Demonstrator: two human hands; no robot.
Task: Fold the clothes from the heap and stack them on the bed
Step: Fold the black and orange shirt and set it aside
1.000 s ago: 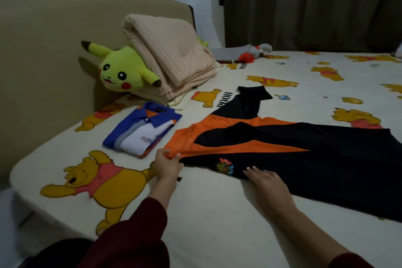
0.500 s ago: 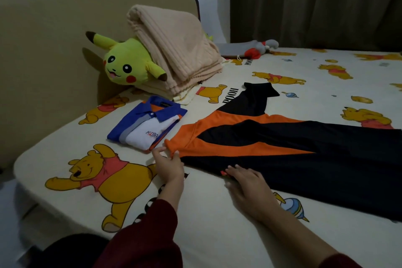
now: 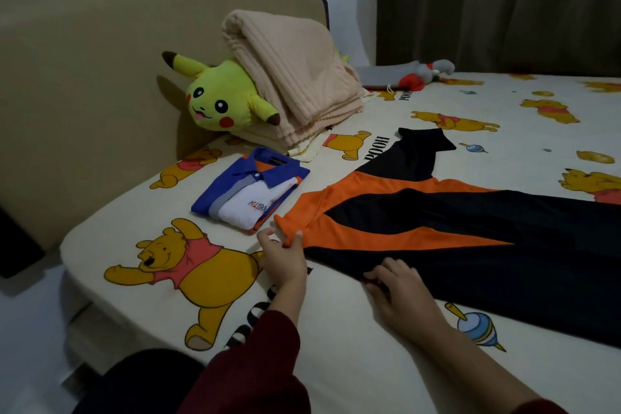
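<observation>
Nearest the camera, two forearms reached out over the bed (image 3: 353,363), whose cream sheet carried a cartoon bear print; the left arm wore a dark red sleeve (image 3: 265,360), and the right forearm was bare up to a trace of the same red at the frame's lower edge. The right hand (image 3: 400,292) lay palm down at the near hem of the black and orange garment (image 3: 470,245), its fingers curled over the edge of the black cloth and pinching it against the sheet, a sliver of red or orange showing under the fingertips. Just to the left of that grip, the left hand (image 3: 284,257) pinched the orange corner of the same garment between thumb and fingers, the corner raised slightly off the sheet. From the two grips the garment spread away to the right and back, lying flat on the bed, with orange bands crossing black panels and a black sleeve pointing away beyond the left hand's pinch. Just beyond and left of that pinch lay a folded blue and white polo shirt (image 3: 250,193), close to the orange corner; whether they touched could not be told. Farther back from it sat a yellow plush toy (image 3: 221,101) against the tan headboard (image 3: 100,77), with a folded beige blanket (image 3: 295,74) leaning over it. Beyond the blanket, to the right, lay a grey and red soft toy (image 3: 416,72), and behind that hung dark curtains (image 3: 497,3).
</observation>
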